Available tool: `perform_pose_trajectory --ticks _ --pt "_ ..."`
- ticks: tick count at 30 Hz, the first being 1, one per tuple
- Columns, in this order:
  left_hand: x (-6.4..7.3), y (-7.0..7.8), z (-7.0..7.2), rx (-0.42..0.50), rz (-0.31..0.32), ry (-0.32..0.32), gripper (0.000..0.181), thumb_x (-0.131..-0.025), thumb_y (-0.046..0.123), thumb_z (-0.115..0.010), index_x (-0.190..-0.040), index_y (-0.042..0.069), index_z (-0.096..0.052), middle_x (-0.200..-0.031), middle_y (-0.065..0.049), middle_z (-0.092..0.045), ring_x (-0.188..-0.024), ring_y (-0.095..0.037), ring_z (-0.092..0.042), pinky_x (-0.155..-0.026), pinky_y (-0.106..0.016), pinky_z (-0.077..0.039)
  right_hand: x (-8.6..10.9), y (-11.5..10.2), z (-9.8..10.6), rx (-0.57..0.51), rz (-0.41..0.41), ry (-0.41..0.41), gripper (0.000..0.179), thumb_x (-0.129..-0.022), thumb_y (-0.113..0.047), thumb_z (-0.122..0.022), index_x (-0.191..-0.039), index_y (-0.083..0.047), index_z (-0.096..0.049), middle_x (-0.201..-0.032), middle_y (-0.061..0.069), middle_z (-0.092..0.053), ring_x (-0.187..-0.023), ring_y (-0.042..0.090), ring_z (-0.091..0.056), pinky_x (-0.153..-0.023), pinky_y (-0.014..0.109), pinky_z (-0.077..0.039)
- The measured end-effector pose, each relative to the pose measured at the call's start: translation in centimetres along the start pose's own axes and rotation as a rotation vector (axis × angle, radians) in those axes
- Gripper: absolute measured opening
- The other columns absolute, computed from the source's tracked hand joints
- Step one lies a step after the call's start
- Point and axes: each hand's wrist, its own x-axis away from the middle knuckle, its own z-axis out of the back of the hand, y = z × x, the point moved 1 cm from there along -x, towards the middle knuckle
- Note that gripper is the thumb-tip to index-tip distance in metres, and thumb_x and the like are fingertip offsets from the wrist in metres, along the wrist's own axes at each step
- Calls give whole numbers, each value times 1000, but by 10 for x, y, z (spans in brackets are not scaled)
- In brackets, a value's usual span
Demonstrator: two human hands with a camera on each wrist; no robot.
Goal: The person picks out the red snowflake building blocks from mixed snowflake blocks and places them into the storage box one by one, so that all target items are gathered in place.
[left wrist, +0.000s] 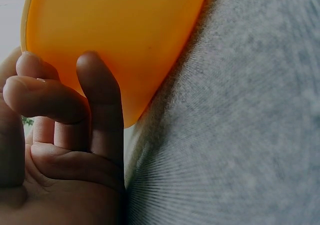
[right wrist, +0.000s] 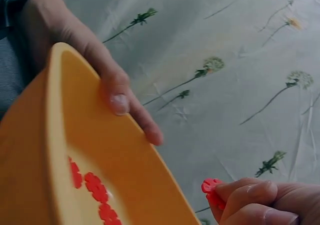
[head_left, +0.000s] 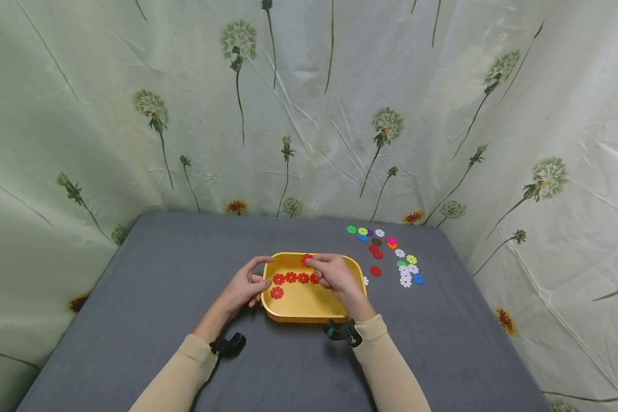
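Right hand (head_left: 335,277), red disc (right wrist: 209,186) at fingertips (right wrist: 261,190)

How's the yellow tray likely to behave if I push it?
The yellow tray likely keeps its shape: its walls look like smooth plastic. Low and wide, it should slide before tipping. The red pieces lying inside may shift.

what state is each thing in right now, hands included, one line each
left hand: holding the tray's left side
right hand: pinching a red piece with its fingers
pinched red piece: raised off the tray's floor
yellow tray: upright, open on top
red pieces in the tray: lying flat, mostly in a row
mixed-colour pieces: scattered right of the tray
patterned curtain: hanging, wrinkled
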Motion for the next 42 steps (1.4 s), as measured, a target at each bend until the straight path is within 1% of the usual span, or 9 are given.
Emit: perform_pose_trajectory --ticks 4,10,16,19,29,33,37,39,42 --pt "-1 0 0 2 0 0 61 -99 7 -67 -154 12 -41 -62 3 -61 -42 -9 -48 -43 -21 -44 -1 1 -8 52 -12 -31 27 -101 -21 -73 -114 3 -74 -59 -5 -50 -46 5 -36 -45 18 -28" --pt "-1 0 0 2 1 0 61 -99 7 -67 -154 12 -41 -62 2 -61 -41 -9 -48 -43 -21 -44 -6 10 -19 143 0 -56 28 -99 -19 -73 -108 7 -74 -57 -5 -49 -44 5 -35 -45 19 -27" --pt "0 -1 0 3 14 -3 61 -99 7 -67 -154 13 -41 -62 3 -61 -42 -9 -49 -43 -21 -45 -8 18 -27 310 -30 -69 19 -97 -19 -75 -93 -1 -77 -55 -4 -50 -44 5 -37 -42 19 -26" --pt "0 0 0 -1 9 -1 61 -99 7 -67 -154 13 -41 -62 3 -61 -42 -10 -49 -44 -21 -45 -8 19 -29 378 -31 -67 18 -97 -18 -75 -90 -2 -78 -55 -3 -50 -45 7 -37 -42 20 -25" --pt "0 2 0 -9 11 1 61 -99 7 -67 -154 13 -41 -62 4 -61 -43 -10 -49 -44 -21 -45 -8 24 -34 466 -24 -102 15 -93 -13 -77 -84 -2 -78 -55 -3 -52 -46 7 -39 -44 21 -27" --pt "0 1 1 -2 8 -1 61 -99 7 -67 -154 14 -42 -62 4 -61 -43 -9 -49 -44 -21 -45 -9 25 -35 520 -32 -94 18 -92 -16 -80 -78 -5 -77 -54 -2 -52 -47 9 -40 -44 22 -28" --pt "0 1 0 -2 9 0 60 -99 7 -67 -154 15 -42 -62 3 -61 -43 -10 -49 -44 -21 -45 -10 26 -36 608 -18 -77 23 -92 -18 -81 -71 -8 -76 -53 -2 -53 -47 11 -43 -45 22 -30" --pt "0 2 0 1 16 4 60 -99 7 -67 -153 16 -43 -62 2 -62 -43 -10 -49 -44 -21 -45 -10 25 -36 644 -5 -64 23 -92 -18 -81 -72 -9 -76 -53 -1 -53 -48 11 -45 -45 22 -31" --pt "0 2 0 1 22 8 60 -99 7 -67 -153 17 -43 -62 2 -62 -42 -11 -49 -43 -21 -45 -8 22 -36 677 14 -41 17 -92 -18 -81 -78 -8 -79 -54 0 -56 -48 12 -46 -46 21 -32"
